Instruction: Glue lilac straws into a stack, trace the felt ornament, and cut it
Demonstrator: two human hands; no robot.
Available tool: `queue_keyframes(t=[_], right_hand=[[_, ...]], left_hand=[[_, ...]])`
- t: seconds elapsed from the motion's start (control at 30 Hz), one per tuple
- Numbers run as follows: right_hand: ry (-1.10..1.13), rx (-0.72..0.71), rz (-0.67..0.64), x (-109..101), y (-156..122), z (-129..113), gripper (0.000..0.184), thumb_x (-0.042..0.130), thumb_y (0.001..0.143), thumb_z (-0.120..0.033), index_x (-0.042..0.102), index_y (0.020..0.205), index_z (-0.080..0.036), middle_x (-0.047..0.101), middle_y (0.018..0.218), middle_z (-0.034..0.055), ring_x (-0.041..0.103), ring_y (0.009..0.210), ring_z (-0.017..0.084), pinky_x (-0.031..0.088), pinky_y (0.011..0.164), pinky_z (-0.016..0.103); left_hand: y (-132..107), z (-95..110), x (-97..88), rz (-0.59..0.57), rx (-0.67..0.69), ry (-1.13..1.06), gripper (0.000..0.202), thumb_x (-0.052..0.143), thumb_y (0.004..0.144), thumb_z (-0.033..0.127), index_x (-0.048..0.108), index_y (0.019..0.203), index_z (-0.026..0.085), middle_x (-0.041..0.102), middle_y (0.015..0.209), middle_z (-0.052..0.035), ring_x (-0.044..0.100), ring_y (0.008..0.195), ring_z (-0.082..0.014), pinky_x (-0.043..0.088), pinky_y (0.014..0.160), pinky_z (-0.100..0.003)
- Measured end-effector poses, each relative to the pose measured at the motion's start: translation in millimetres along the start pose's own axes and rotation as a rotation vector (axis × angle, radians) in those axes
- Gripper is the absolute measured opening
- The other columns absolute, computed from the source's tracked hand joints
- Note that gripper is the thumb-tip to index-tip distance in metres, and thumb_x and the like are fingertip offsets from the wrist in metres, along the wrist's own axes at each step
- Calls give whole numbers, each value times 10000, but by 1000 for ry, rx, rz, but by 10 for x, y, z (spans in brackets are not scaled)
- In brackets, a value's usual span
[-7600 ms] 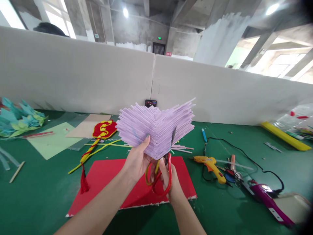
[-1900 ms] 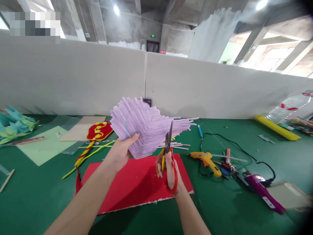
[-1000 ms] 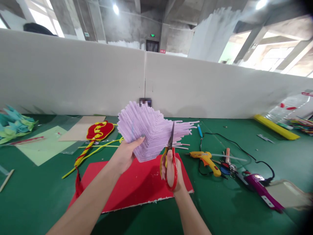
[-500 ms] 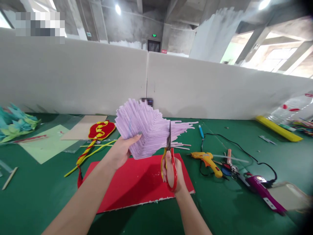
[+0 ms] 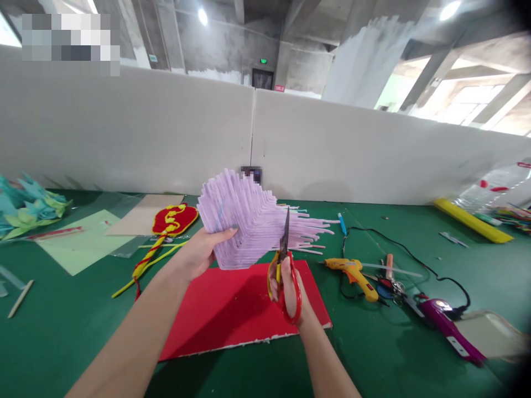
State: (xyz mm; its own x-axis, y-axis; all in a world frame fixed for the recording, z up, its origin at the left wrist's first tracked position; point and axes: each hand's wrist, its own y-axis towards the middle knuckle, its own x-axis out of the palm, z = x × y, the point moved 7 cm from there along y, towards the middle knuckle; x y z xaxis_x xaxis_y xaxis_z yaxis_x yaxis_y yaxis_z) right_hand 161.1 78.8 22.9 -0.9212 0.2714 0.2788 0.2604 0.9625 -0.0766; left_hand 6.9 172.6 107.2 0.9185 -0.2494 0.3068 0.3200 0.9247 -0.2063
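Note:
A fan-shaped piece made of lilac pipe cleaners [image 5: 240,221] is held up above the table, its loose ends sticking out to the right. My left hand [image 5: 207,249] grips its lower left edge, thumb across the front. In my right hand [image 5: 290,287] are scissors [image 5: 284,249] with red and yellow handles, blades pointing up. The blades overlap the strands near the loose ends; whether they are cutting I cannot tell. Below both hands lies a red board [image 5: 244,315] with a ragged white front edge.
On the green table [image 5: 398,354], a yellow glue gun [image 5: 350,271] and a purple tool [image 5: 450,326] lie at right. A red and yellow pipe-cleaner piece [image 5: 174,221], a pale green sheet [image 5: 81,243] and teal leafy pieces [image 5: 31,207] are at left. White partitions [image 5: 352,149] stand behind.
The yellow scissor handle has swung a little outward from the red one. The lilac piece has shifted slightly right in view, its loose ends now hanging slightly lower and spread differently.

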Motion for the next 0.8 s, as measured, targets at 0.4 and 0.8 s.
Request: queue_keyframes(t=[0.4,0.8], right_hand=[[10,-25,12,-16,-6,-31,634,411,764,-793,566,738,-179,464,569,-35,402,438,70,371,451,223],[-79,-47,65,-50,-38,-59,579,382,822,-744,515,721,-190,385,453,-73,362,383,70,357,408,216]], left_hand=[[20,-78,5,-24,-40,17,640,857,550,307,652,1147,202,724,1060,-109,640,1071,-320,504,940,-431],[18,-83,16,-4,-57,31,575,825,595,267,647,1137,195,724,1066,-97,648,1060,-303,502,953,-430]])
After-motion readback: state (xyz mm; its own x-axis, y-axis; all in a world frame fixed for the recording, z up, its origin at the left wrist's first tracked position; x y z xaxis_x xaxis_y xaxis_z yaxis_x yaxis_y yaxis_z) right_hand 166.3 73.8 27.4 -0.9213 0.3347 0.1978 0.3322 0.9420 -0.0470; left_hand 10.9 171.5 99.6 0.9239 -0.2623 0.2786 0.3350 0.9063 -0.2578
